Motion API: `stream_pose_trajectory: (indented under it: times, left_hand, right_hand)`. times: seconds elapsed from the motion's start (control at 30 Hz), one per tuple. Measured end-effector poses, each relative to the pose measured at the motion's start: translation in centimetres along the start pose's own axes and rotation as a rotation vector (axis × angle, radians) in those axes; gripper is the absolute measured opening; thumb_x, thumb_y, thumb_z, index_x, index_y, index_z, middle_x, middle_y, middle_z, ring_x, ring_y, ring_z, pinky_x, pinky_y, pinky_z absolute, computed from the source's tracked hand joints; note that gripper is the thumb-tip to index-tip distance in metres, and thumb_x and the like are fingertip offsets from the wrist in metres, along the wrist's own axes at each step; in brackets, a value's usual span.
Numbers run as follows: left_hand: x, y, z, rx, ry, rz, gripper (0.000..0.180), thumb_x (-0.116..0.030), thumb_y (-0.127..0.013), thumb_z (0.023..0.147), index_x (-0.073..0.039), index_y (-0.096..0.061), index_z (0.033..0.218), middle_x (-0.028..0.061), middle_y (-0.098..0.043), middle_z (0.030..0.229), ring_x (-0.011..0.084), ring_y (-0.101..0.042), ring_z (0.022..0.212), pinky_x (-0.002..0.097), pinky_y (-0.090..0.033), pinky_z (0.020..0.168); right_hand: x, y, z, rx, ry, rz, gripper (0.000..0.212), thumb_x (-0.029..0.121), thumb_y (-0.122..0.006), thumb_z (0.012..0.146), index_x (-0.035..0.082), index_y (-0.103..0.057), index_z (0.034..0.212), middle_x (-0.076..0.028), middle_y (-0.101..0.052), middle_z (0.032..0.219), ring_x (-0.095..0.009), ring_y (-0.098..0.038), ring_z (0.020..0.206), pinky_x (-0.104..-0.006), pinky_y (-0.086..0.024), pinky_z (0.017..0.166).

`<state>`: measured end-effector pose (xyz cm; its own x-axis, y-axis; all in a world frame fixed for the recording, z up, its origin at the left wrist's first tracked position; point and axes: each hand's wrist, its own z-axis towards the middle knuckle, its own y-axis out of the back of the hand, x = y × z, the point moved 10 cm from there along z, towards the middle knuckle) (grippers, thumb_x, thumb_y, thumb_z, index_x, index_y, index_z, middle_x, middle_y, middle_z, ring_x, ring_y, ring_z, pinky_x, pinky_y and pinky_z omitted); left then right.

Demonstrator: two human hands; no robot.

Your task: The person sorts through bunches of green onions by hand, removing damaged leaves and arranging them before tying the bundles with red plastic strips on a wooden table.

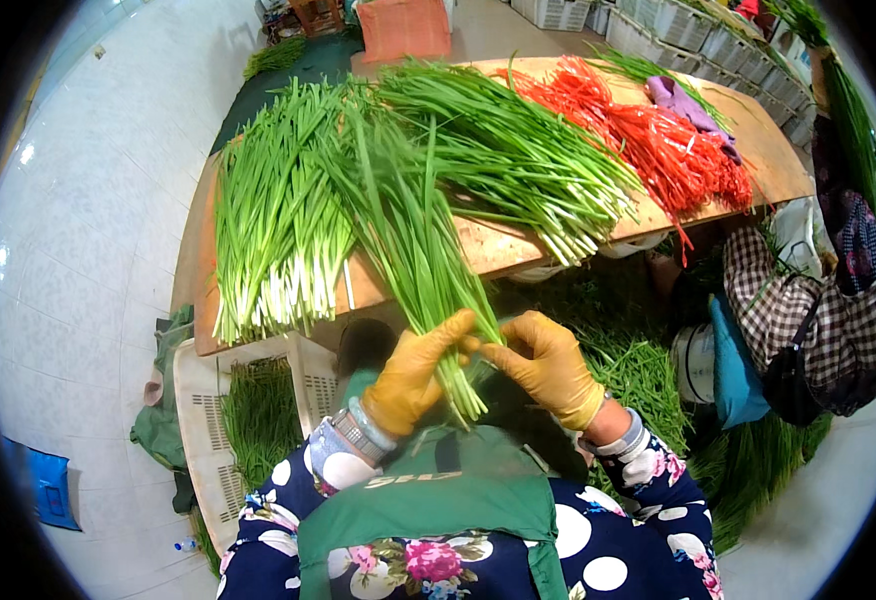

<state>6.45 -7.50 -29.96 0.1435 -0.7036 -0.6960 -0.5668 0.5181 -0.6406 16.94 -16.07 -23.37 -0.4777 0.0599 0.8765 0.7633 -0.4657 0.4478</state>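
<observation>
My left hand (416, 375), in a yellow glove, is closed round a bunch of garlic chives (408, 240) near its pale stem ends. The leaves reach away over the table's near edge, their tops blurred. At the bunch's right side my right hand (553, 372), also gloved in yellow, pinches thumb against fingers. A green stalk runs into that pinch; its end is hidden. On the wooden table (488, 262), a loose pile of garlic chives (280, 215) lies to the left. Another pile (518, 150) lies behind and right of the held bunch, white ends toward me.
Red plastic ties (648, 140) and a purple cloth (686, 105) lie at the table's right. A white crate (203, 420) with greens stands below left. More greens (638, 375) cover the floor at right, near a person in a checked garment (758, 270). Crates (673, 25) stand behind.
</observation>
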Motion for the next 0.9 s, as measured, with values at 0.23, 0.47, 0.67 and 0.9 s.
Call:
stream_pose_trajectory:
  times: [0.23,0.47,0.67,0.9]
  left_hand:
    - [-0.7,-0.6,-0.5,-0.084,-0.095,0.246,0.025,-0.021,-0.066,0.091,-0.004,-0.065,0.110,0.0004,-0.066,0.092,0.0075,-0.059,0.077,0.0200,-0.046,0.065]
    - [-1.6,0.3,-0.9,-0.172,-0.160,0.245,0.019,-0.019,-0.065,0.092,-0.005,-0.064,0.104,-0.0011,-0.060,0.081,0.0066,-0.054,0.065,0.0177,-0.043,0.053]
    - [-0.2,1.0,0.1,-0.067,-0.066,0.173,0.027,-0.019,-0.063,0.093,-0.002,-0.064,0.115,0.0001,-0.066,0.099,0.0068,-0.059,0.085,0.0206,-0.046,0.070]
    - [-0.7,0.9,0.3,-0.005,-0.116,0.282,0.027,-0.016,-0.062,0.093,-0.005,-0.062,0.117,0.0048,-0.066,0.102,0.0113,-0.062,0.084,0.0215,-0.050,0.066]
  right_hand:
    - [-4.8,-2.2,-1.3,0.030,-0.303,0.469,0.023,0.020,-0.062,0.089,-0.001,-0.068,0.086,-0.004,-0.060,0.073,-0.011,-0.053,0.067,-0.0285,-0.043,0.059]
    - [-4.2,2.1,-3.6,-0.134,-0.049,-0.148,0.017,0.018,-0.063,0.084,0.001,-0.063,0.079,-0.019,-0.060,0.077,-0.037,-0.059,0.069,-0.0407,-0.047,0.062]
    - [-18.1,8.4,-10.1,0.380,-0.618,-1.127,0.023,0.030,-0.064,0.085,0.010,-0.071,0.092,-0.015,-0.068,0.090,-0.033,-0.066,0.077,-0.0403,-0.052,0.064]
    - [-4.1,-0.4,-1.1,0.133,-0.287,0.431,0.025,0.021,-0.060,0.092,-0.001,-0.067,0.102,-0.009,-0.068,0.089,-0.013,-0.061,0.079,-0.0271,-0.049,0.070]
